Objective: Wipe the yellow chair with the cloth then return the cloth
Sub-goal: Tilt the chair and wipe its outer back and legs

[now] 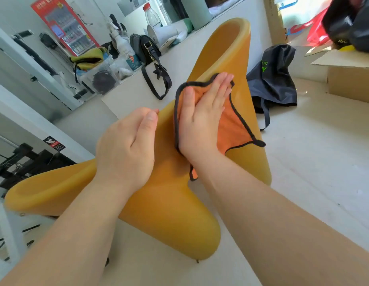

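The yellow chair [165,207] fills the middle of the head view, a moulded shell with a tall back rising toward the top and a wing spreading to the left. An orange cloth [233,124] with a black hem lies spread on the chair's back. My right hand [202,118] presses flat on the cloth with fingers extended and together. My left hand [128,145] grips the chair's edge just left of the cloth, fingers curled over it and hidden behind the shell.
A counter behind the chair carries a black handbag [148,52], a spray bottle [125,48], a water bottle [152,15] and a clear plastic bin [101,77]. A dark bag [272,79] lies on the floor at right, beside a cardboard box [349,79]. Black equipment [24,162] stands at left.
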